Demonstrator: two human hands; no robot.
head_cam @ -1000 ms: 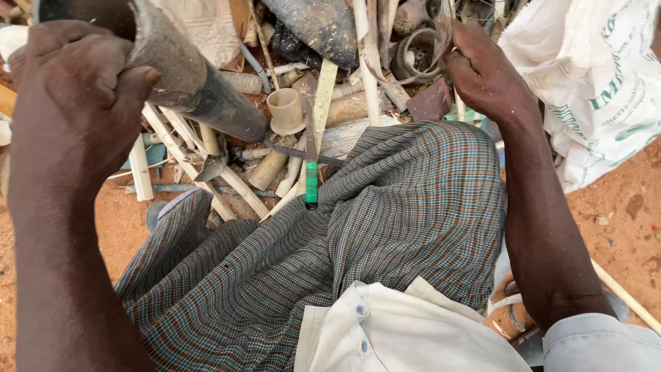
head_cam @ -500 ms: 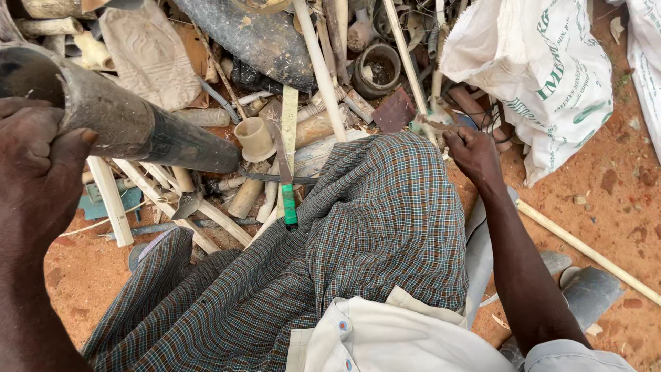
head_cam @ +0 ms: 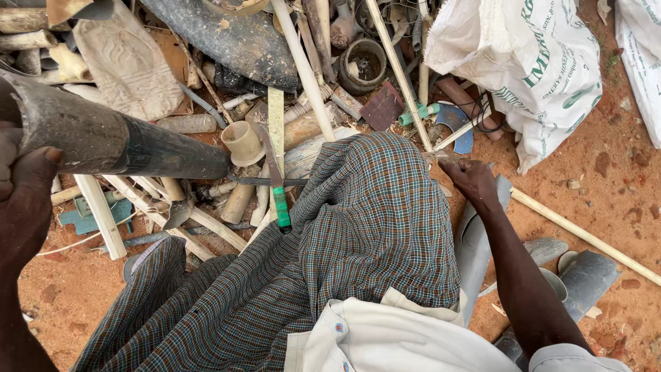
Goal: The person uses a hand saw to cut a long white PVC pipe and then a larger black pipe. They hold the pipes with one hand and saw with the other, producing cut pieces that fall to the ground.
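Note:
My left hand [head_cam: 24, 200] is at the left edge, closed around the end of a thick dark grey pipe [head_cam: 117, 141] that stretches right over the scrap pile. My right hand [head_cam: 471, 180] rests beside my right knee, which a checked cloth [head_cam: 358, 234] covers. Its fingers are curled by a thin white rod [head_cam: 413, 103] and a small pale scrap; whether it grips anything is unclear. A knife with a green handle [head_cam: 281, 207] lies on the pile between the pipe's tip and my knee, and a cream cup-shaped fitting [head_cam: 242, 141] sits just past it.
Ahead lies a heap of plastic pipes, sticks, a black rubber sheet [head_cam: 227, 41] and a round dark pot [head_cam: 365, 65]. A white sack [head_cam: 523, 69] stands at the upper right. Grey half-pipes [head_cam: 475, 241] and a long pale rod [head_cam: 585, 238] lie on the red earth at my right.
My right hand has drawn back from the far scrap pile to beside my right knee. The pipe in my left hand has swung from steeply tilted to almost level.

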